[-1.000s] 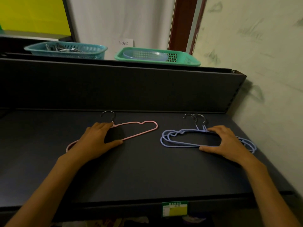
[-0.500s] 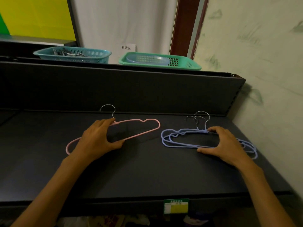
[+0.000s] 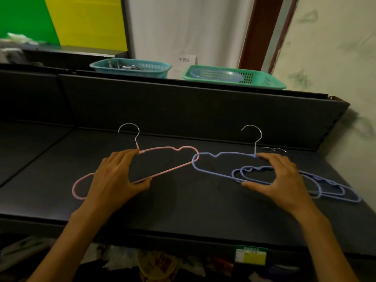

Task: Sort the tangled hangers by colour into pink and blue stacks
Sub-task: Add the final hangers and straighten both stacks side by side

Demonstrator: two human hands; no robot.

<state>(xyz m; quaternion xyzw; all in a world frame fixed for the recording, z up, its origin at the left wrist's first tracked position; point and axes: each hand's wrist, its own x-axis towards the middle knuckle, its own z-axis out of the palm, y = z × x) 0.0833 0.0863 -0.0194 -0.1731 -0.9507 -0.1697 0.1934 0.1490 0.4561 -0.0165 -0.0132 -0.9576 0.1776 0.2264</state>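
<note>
Pink hanger [image 3: 162, 149]: held by left hand [image 3: 114, 180], fingers pinching top and bottom wires; long axis 8-to-2 o'clock.
Blue hanger [image 3: 213, 171]: pinched by right hand [image 3: 278, 178], above blue stack [image 3: 335, 192] at 4 o'clock.
Tips: touching or crossing; cannot tell.

A pale pink wire hanger with a silver metal hook [image 3: 166, 148] sits at nine o'clock of the lavender-blue wire hangers [image 3: 215, 174]. The flat metal shelf [image 3: 183, 204] is matte charcoal black. At twelve o'clock: a teal perforated plastic basket [image 3: 130, 67] and a mint-green one [image 3: 264, 81].
</note>
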